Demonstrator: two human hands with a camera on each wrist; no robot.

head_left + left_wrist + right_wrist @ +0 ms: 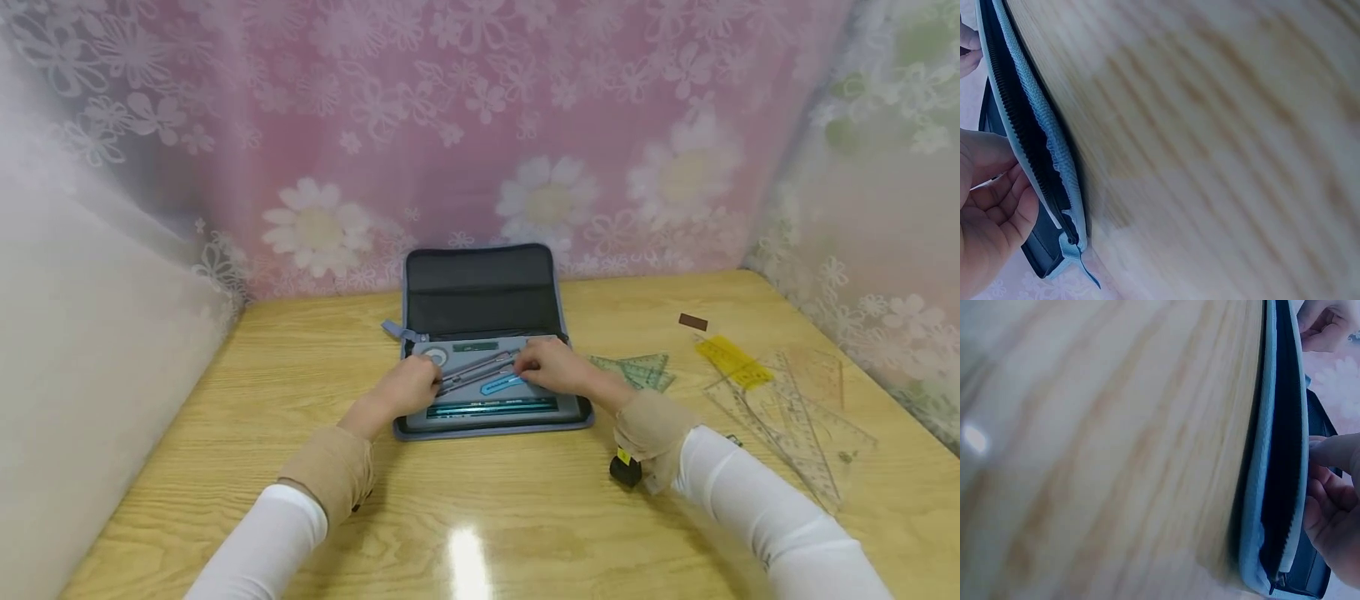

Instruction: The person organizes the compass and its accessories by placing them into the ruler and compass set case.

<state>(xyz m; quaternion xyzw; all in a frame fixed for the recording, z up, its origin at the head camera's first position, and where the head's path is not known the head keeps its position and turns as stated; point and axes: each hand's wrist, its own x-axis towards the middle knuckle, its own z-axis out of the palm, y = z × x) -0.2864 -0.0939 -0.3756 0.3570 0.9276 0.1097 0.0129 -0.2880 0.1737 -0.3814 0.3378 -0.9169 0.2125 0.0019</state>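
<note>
A zippered case (483,292) lies open on the table, its black lid raised at the back. Inside, a grey tray bears slim silver drawing compasses (472,372), a light blue flat piece (501,384), a white ring-shaped piece (436,357), a dark green strip (476,347) and teal pencils (491,408). My left hand (405,387) pinches the lower left end of a compass, fingers curled. Over the tray's right side, my right hand (557,367) has its curled fingertips near the compass and the blue piece; what they touch is unclear. In both wrist views the case's edge hides the fingertips.
Right of the case lie green set squares (637,369), a yellow ruler (733,361), several clear set squares (795,417) and a small brown strip (693,322). A floral curtain (465,125) hangs behind the wooden table (300,367).
</note>
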